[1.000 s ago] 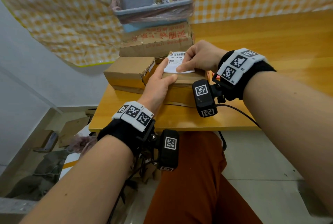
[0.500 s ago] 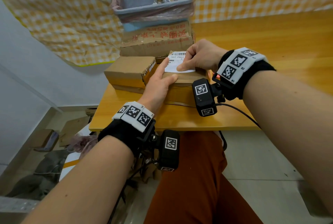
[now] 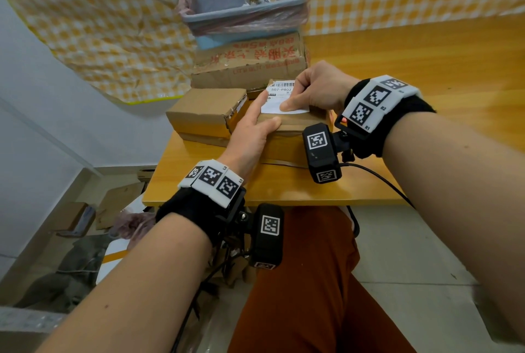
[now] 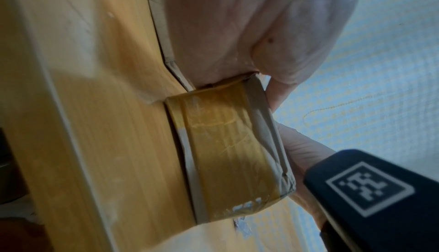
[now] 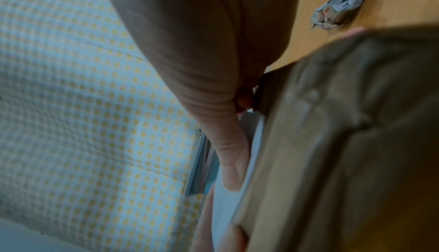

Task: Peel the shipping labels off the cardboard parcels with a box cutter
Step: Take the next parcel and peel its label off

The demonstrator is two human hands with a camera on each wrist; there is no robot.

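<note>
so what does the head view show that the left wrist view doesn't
Only the head view shows the white shipping label, the right hand with its thumb pressed on it, the bin and the other parcels. Only the left wrist view shows the brown tape on the parcel's side. Both show the left hand steadying the parcel on the wooden table.

The yellow-brown wooden table (image 3: 397, 74) carries a tape-wrapped cardboard parcel (image 3: 287, 148) under both hands (image 3: 252, 136), a plain brown cardboard box (image 3: 204, 111) just left of the left hand, a larger red-printed carton (image 3: 250, 68) beyond the fingers, and crumpled paper (image 5: 342, 2).
</note>
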